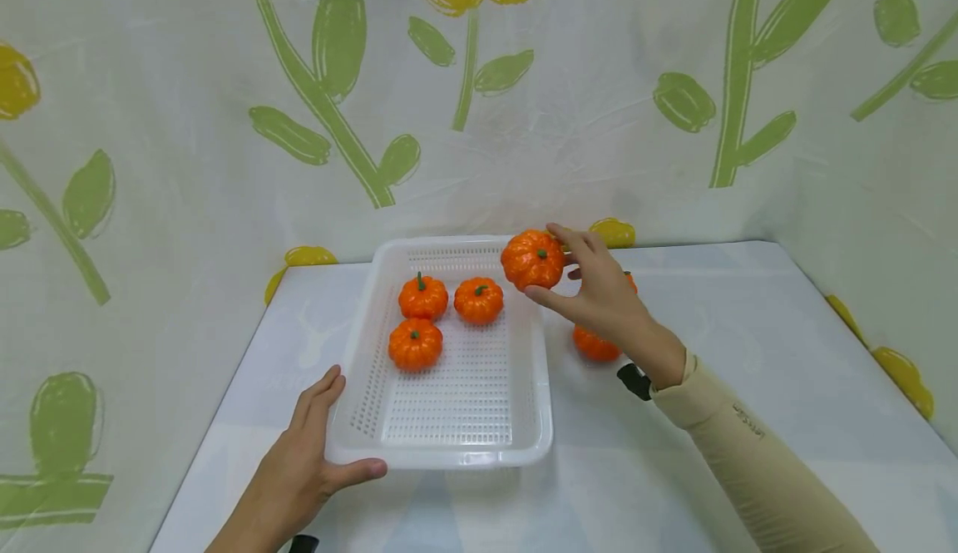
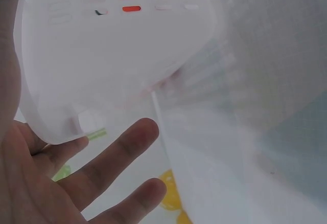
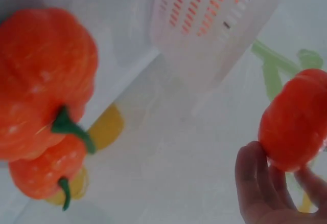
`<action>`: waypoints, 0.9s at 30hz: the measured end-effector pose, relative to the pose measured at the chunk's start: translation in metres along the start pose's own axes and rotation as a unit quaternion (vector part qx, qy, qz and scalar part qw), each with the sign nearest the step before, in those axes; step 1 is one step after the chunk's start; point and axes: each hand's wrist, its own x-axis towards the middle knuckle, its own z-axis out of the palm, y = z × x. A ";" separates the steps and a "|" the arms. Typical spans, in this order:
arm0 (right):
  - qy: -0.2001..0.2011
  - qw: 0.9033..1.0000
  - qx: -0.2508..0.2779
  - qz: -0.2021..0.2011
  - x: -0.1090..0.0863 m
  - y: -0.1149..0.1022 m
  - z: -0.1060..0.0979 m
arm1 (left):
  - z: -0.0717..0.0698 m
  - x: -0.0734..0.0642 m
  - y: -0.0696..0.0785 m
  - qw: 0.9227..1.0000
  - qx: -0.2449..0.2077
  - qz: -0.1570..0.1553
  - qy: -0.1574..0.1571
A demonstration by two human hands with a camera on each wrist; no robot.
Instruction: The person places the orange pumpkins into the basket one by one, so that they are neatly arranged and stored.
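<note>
Basket (image 1: 441, 459) open from above; front half of its floor bare, room for a hand to dip in. Three pumpkins (image 1: 415, 345) block the back left and back middle inside. Held pumpkin (image 1: 533, 259) and right hand (image 1: 599, 291) obstruct the back right rim. Right forearm (image 1: 654, 352) overhangs loose pumpkins (image 1: 595, 345); tight gap from those to basket. Left hand (image 1: 299, 445) occupies front left corner. Flowered backdrop (image 1: 561, 137) limits reach behind; table (image 1: 808, 387) passable far right.

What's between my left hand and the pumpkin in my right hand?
In the head view, the white basket, with three pumpkins inside, lies between your left hand and the held pumpkin.
</note>
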 end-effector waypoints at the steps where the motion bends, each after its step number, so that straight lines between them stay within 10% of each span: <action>1: -0.005 1.000 -0.002 -0.010 0.002 -0.002 0.003 | 0.000 0.000 0.000 1.000 0.002 0.002 0.001; 27: -0.170 0.982 -0.084 0.008 0.031 -0.027 0.068 | -0.005 -0.001 -0.002 1.000 -0.004 0.016 0.009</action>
